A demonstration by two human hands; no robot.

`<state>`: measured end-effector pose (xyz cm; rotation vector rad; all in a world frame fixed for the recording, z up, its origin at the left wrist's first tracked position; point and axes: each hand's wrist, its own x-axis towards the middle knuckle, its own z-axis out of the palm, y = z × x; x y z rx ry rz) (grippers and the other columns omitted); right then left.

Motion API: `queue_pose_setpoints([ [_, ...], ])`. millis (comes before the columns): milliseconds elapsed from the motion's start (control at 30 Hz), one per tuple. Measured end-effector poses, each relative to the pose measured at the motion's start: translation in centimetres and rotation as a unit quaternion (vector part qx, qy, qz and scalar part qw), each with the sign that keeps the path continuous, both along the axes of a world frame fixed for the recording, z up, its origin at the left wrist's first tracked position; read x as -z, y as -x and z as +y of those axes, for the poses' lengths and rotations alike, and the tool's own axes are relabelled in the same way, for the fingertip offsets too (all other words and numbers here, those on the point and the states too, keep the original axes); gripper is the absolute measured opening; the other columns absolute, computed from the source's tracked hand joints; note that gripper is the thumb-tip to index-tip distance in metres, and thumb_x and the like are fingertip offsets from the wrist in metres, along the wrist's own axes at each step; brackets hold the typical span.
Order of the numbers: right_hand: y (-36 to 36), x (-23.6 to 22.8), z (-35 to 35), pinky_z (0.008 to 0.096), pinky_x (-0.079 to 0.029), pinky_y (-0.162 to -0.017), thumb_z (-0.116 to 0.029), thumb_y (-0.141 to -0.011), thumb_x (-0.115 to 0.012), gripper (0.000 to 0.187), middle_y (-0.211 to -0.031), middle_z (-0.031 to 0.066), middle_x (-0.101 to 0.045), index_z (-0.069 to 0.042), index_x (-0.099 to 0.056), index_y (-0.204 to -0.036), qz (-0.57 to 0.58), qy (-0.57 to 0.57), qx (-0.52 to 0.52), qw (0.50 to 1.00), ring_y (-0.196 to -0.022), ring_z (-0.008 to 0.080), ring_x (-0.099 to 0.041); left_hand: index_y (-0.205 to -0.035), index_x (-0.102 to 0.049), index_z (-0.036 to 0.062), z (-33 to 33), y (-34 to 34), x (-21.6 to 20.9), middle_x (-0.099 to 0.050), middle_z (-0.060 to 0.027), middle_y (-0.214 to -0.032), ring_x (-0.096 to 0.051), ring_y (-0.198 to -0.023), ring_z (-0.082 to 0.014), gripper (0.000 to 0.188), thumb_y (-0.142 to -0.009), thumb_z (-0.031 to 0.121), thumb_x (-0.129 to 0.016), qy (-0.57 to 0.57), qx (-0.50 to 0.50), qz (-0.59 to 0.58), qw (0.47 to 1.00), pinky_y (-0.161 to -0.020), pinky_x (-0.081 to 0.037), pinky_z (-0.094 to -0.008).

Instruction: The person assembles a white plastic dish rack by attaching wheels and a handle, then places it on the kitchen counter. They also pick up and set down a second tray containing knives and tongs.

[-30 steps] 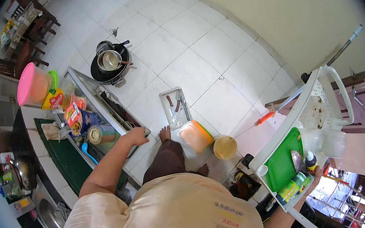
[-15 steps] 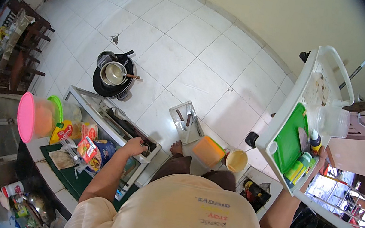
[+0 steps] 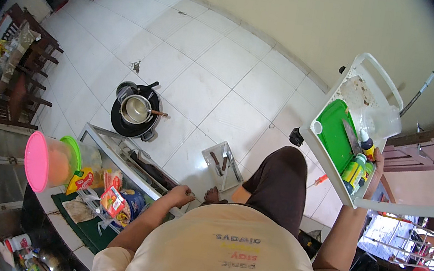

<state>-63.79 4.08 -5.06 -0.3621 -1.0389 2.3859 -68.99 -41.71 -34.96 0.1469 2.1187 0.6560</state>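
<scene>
My left hand [image 3: 181, 196] is closed at the near corner of a light metal-framed cabinet [image 3: 115, 150], its fingers curled at the frame's edge. Dark items lie inside the frame. My right hand [image 3: 377, 164] wraps the outer rim of a white trolley tray [image 3: 320, 144], partly hidden behind bottles. On that tray lie a green lid [image 3: 338, 131] and a knife [image 3: 351, 136]. A dark bottle with a white cap [image 3: 366, 145] and a green-and-yellow bottle [image 3: 354, 171] stand close to my right fingers. A clear plastic tub [image 3: 388, 123] sits farther along.
Stacked pots [image 3: 136, 110] rest on the tiled floor ahead, with a shallow tray of knives [image 3: 223, 165] nearer my foot. Pink-lidded [image 3: 38, 162] and green-lidded containers [image 3: 71, 151] and food packets [image 3: 113, 200] crowd the left. An orange-handled tool [image 3: 322, 179] shows beside the trolley.
My right knee has come up into view, covering the orange box and the cup. My left hand has shifted right along the frame. The trolley appears farther up and left in view.
</scene>
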Motion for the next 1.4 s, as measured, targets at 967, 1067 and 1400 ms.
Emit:
queue_pose_setpoints([
  [967, 41.9, -0.9, 18.2, 0.0415, -0.052, -0.084, -0.038, -0.084, -0.052, 0.046, -0.1, 0.0155, -0.067, 0.001, -0.062, -0.109, -0.107, -0.037, -0.294, 0.949, -0.09, 0.0288, -0.064, -0.101, -0.059, 0.0021, 2.2, 31.9, -22.4, -0.063, -0.0079, -0.096, -0.063, -0.084, -0.0179, 0.025, -0.09, 0.024, -0.062, -0.29, -0.544, 0.099, 0.781, -0.075, -0.052, -0.0301],
  [1067, 44.7, -0.9, 16.8, 0.0434, -0.052, -0.086, -0.036, -0.084, -0.053, 0.046, -0.102, 0.0179, -0.066, 0.002, -0.062, -0.109, -0.092, -0.028, -0.312, 0.945, -0.092, 0.0309, -0.064, -0.111, -0.056, 0.0011, 0.4, 28.9, -20.4, -0.063, -0.0099, -0.098, -0.063, -0.081, -0.0171, 0.03, -0.09, 0.022, -0.06, -0.063, -0.546, -0.026, 0.835, -0.073, -0.054, -0.0313],
  [1400, 55.1, -0.7, 4.7, 0.0359, -0.057, -0.062, -0.034, -0.077, -0.061, 0.043, -0.083, 0.0155, -0.067, 0.001, -0.065, -0.102, -0.163, -0.024, -0.308, 0.937, -0.067, 0.0264, -0.065, -0.101, -0.059, -0.0003, -2.2, 45.7, -29.2, -0.062, -0.0025, -0.086, -0.057, -0.077, -0.0093, 0.019, -0.09, 0.015, -0.063, -0.34, -0.353, 0.234, 0.84, -0.071, -0.047, -0.0239],
])
